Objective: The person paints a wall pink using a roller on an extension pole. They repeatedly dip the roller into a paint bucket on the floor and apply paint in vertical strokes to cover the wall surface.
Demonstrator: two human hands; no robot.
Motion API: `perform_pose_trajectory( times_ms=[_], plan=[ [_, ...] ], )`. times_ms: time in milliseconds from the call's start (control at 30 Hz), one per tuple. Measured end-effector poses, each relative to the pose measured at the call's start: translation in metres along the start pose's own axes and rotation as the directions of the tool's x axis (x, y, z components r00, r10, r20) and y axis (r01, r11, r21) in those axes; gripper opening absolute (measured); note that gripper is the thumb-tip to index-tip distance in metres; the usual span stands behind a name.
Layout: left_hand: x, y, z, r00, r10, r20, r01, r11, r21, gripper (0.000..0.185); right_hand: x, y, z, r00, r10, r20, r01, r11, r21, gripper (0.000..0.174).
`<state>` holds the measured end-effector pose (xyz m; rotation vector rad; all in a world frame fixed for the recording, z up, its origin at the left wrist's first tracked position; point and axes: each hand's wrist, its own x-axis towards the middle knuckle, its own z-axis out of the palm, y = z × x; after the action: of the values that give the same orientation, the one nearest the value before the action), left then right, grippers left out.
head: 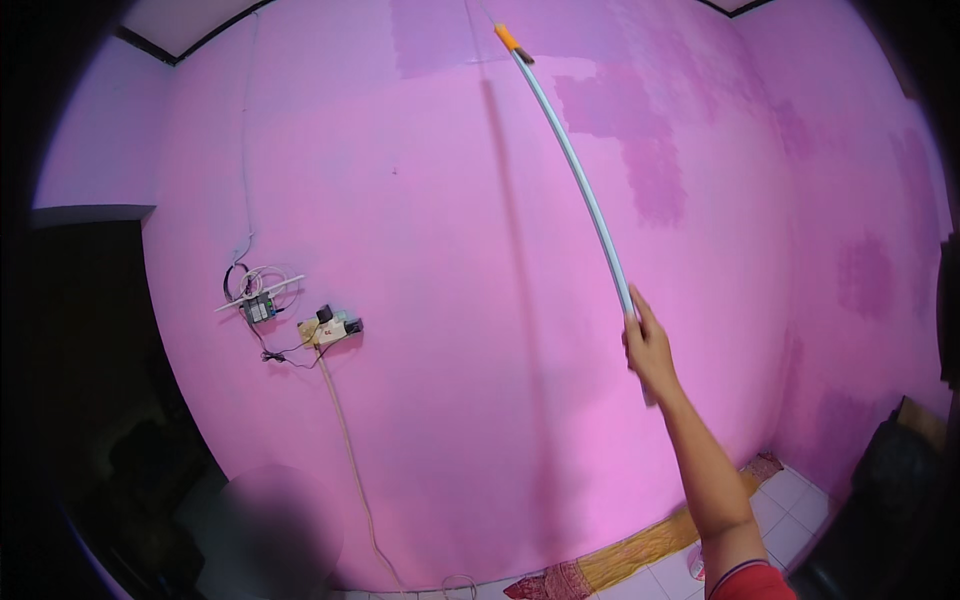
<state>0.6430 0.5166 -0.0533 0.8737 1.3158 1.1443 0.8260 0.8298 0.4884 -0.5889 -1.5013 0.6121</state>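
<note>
My right hand (649,349) grips a long, pale blue-grey pole (577,176) near its lower end. The pole slants up and to the left in front of a pink wall (442,262). At its top is an orange piece (506,37), with dark bristles (526,56) like a paintbrush's beside it. Whether the bristles touch the wall cannot be told. A long shadow falls on the wall to the left of the pole. Darker pink paint patches (654,169) show to the right of it. My left hand is out of view.
A small router (259,307) and a power strip (330,330) with plugs hang on the wall, and a cable (349,450) runs to the floor. Cloth (637,547) lies along the wall base. A small tub (697,562) stands on floor tiles (795,502). A dark doorway (82,337) is at left.
</note>
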Motion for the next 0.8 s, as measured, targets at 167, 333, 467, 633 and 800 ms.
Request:
perform_pose_trajectory(
  times_ms=[167, 333, 467, 633, 800],
  plan=[
    [-0.009, 0.017, 0.012, 0.999, -0.03, 0.012, 0.029, 0.999, 0.046, 0.024, -0.096, 0.052, -0.014, 0.995, 0.089, 0.042, -0.089, 0.996, 0.001, 0.053],
    [-0.009, 0.015, 0.018, 0.997, -0.013, 0.081, 0.014, 1.0, -0.007, 0.028, -0.192, 0.106, -0.034, 0.989, 0.125, 0.081, -0.125, 0.992, -0.003, 0.054],
    [-0.016, 0.034, 0.029, 0.996, -0.008, 0.093, 0.004, 0.999, 0.043, 0.031, -0.263, 0.146, -0.043, 0.981, 0.157, 0.116, -0.152, 0.987, -0.052, 0.056],
    [-0.007, 0.022, 0.028, 0.993, 0.03, 0.114, -0.037, 0.998, 0.059, 0.03, -0.306, 0.163, -0.051, 0.972, 0.209, 0.108, -0.207, 0.978, -0.026, 0.054],
    [-0.005, 0.021, 0.03, 0.988, 0.046, 0.147, -0.058, 0.995, 0.076, 0.028, -0.251, 0.128, -0.04, 0.982, 0.175, 0.075, -0.174, 0.985, -0.022, 0.054]
  ],
)
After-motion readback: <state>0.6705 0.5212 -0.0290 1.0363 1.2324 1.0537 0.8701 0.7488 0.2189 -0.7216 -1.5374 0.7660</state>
